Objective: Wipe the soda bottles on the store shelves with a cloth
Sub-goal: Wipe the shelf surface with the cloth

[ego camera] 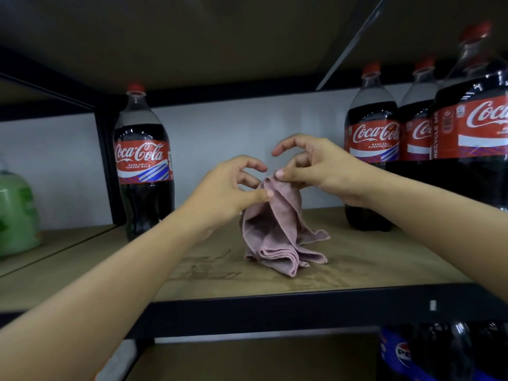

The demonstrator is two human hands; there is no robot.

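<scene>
Both hands, left hand [233, 188] and right hand [316, 166], pinch the pink cloth's [277, 232] top; it hangs vertically onto the shelf [371, 259], between cola bottles [144, 160].

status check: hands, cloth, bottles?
Left hand and right hand both pinch pink cloth top; its bottom rests on shelf. Lone Coca-Cola bottle left, untouched. Nothing blocking.
</scene>
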